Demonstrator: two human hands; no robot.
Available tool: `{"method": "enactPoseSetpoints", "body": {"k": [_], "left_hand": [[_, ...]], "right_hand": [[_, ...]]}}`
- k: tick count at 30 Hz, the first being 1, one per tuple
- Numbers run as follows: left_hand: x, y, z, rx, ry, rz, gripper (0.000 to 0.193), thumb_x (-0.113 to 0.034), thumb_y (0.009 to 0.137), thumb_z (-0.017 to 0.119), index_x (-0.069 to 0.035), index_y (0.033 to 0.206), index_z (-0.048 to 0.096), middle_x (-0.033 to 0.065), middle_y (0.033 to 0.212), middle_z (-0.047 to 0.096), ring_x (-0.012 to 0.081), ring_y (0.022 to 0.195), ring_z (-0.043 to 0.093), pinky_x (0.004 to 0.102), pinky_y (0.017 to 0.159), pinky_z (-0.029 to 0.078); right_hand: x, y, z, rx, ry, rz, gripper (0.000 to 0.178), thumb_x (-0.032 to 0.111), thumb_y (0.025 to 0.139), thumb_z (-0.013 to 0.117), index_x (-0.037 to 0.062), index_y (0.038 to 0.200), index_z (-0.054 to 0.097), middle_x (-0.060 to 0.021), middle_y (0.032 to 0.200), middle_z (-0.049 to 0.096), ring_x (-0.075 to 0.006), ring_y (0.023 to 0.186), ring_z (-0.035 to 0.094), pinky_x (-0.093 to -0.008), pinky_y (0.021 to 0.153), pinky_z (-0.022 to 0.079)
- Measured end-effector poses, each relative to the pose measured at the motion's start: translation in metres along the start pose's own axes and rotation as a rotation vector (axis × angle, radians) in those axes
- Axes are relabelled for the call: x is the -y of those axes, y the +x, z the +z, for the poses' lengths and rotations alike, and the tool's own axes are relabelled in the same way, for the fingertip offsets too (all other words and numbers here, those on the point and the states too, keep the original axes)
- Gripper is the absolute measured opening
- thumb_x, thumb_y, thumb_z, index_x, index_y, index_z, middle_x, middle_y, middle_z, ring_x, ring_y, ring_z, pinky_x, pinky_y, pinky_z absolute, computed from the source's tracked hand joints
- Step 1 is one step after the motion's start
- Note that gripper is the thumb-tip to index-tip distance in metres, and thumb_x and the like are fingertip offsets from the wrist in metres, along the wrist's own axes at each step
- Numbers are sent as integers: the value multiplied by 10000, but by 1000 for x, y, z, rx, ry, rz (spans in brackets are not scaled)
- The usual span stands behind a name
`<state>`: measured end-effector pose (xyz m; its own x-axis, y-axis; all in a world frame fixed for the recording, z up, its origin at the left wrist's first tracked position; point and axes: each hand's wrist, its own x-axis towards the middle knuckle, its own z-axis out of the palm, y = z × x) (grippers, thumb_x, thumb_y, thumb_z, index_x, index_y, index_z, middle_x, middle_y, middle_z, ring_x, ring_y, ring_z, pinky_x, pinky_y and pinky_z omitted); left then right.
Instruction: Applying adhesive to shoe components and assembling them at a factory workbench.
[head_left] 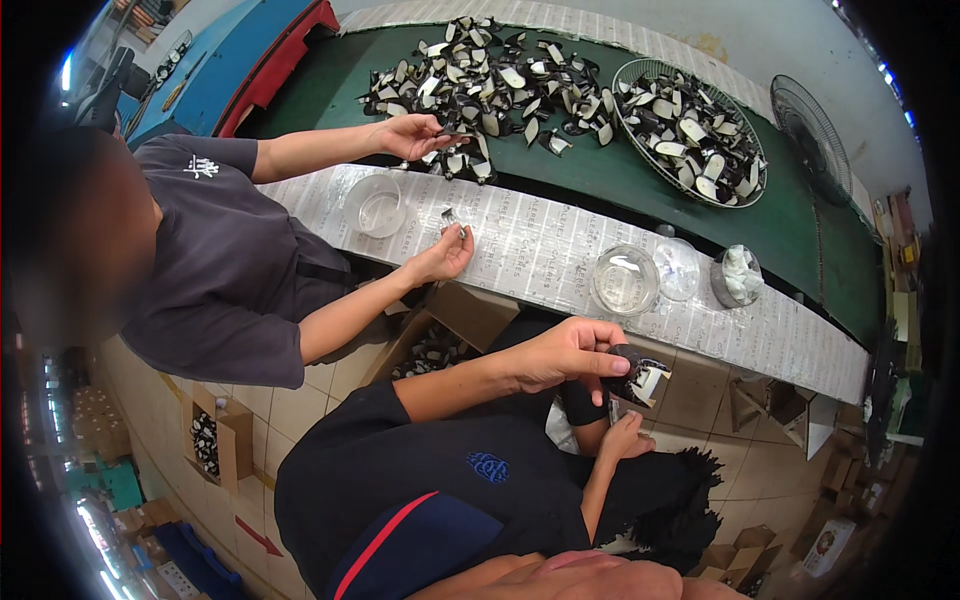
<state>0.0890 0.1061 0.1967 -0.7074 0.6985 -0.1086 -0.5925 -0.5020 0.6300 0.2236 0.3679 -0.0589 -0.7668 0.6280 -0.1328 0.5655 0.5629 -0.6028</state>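
My left hand [572,358] pinches a black and cream curved piece [640,375] between thumb and fingers, above the near edge of the bench. It resembles the many pieces in the pile. Below it, close to my lap, my right hand [626,437] has its fingers closed together. A small greyish thing [619,408] shows at its fingertips, too small to name. On the bench ahead of my left hand stand a clear bowl [626,281] of clear liquid, a clear lid-like disc [677,270] and a glass jar [738,277] stuffed with white material.
A co-worker's hands [442,255] handle similar pieces at the left, near a clear tub [376,206]. Beyond the patterned bench strip [530,235], a green belt [790,250] bears a heap of pieces [500,85], a full wire basket [690,135] and a fan [810,125]. Cartons [235,440] stand below.
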Motion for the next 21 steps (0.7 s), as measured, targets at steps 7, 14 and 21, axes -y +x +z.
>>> {"method": "enactPoseSetpoints", "body": {"k": [7,14,21], "left_hand": [[-4,16,-10,-46,71,19,160,-160,948,664,-28,1007,595,59,907,665,114,796,658,272,628,590],[-74,148,-35,-205,555,394,258,-264,871,770,-40,917,650,19,804,655,76,691,618,230,604,519],[-177,318,-52,-401,680,559,681,-366,873,736,176,1213,502,218,1064,658,250,936,672,368,806,553]], "right_hand": [[-7,4,3,26,29,-12,369,252,1008,401,-42,1110,599,-334,1062,645,-477,979,616,-468,858,471],[-20,9,5,-11,25,-1,353,231,1002,400,-51,1099,589,-321,1049,648,-476,1030,603,-479,901,456],[-21,5,4,15,33,36,349,227,991,404,-52,1048,607,-320,1050,641,-466,1023,585,-473,918,442]]}}
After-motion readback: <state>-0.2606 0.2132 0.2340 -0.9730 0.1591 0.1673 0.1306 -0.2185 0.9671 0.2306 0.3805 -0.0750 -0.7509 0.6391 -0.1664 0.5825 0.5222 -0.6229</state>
